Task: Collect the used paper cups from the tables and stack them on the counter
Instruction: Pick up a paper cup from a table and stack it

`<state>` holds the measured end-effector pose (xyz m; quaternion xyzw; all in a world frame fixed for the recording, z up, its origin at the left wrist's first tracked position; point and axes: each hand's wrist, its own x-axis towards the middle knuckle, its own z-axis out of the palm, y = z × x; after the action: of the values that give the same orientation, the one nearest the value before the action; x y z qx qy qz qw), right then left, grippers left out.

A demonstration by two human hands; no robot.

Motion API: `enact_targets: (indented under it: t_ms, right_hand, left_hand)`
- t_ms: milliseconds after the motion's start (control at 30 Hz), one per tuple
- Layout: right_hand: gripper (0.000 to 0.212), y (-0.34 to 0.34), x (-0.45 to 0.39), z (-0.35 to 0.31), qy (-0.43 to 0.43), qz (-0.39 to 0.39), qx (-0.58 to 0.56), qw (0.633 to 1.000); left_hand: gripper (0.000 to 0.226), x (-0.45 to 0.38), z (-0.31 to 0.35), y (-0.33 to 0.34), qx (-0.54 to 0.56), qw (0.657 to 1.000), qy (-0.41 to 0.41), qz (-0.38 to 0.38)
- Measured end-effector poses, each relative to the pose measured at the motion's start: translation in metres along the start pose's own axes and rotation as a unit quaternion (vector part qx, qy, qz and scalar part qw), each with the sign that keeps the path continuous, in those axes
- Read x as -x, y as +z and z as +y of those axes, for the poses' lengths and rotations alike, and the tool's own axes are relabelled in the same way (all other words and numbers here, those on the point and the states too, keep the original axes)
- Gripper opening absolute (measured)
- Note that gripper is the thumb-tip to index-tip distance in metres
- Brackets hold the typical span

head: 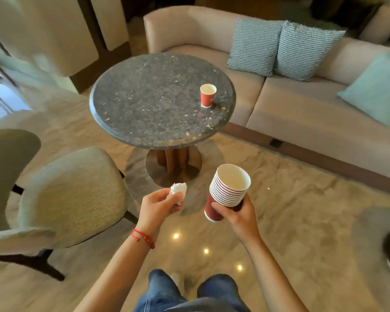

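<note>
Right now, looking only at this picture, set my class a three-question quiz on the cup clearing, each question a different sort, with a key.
1. True or false: the round table holds two cups.
2. Which hand holds the stack of cups?
3. The left hand holds: A) a spoon, B) crumpled tissue, C) a lid.

Key:
1. False: one red cup stands there.
2. The right hand.
3. B.

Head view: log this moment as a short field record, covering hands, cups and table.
left hand: holds a crumpled white paper napkin
right hand: grips a nested stack of red paper cups, tilted
round dark speckled stone table: one single red paper cup standing upright near its right edge
seating: beige sofa behind the table, beige upholstered chair at left
</note>
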<state>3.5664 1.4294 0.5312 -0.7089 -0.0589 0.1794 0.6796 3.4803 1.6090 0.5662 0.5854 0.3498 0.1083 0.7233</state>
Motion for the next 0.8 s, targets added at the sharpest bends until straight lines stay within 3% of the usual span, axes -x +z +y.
enact_targets:
  t_ms: [133, 300, 500, 800]
  right_hand:
    - [0.073, 0.005, -0.027, -0.006, 0.002, 0.022, 0.004, 1.000]
    - [0.068, 0.002, -0.078, -0.013, -0.001, 0.029, 0.004, 1.000]
    - [0.071, -0.007, -0.168, -0.024, -0.018, 0.017, 0.010, 1.000]
    - [0.076, -0.035, -0.304, -0.065, -0.035, -0.012, 0.032, 0.999]
  left_hand:
    - [0.009, -0.038, 0.014, 0.007, -0.004, 1.000, -0.005, -0.022]
    - [0.022, -0.089, 0.032, 0.030, -0.008, 0.999, -0.003, -0.037]
    - [0.019, -0.167, 0.050, 0.071, -0.001, 0.999, -0.007, -0.039]
    - [0.022, -0.262, 0.091, 0.138, 0.039, 0.999, -0.021, -0.003]
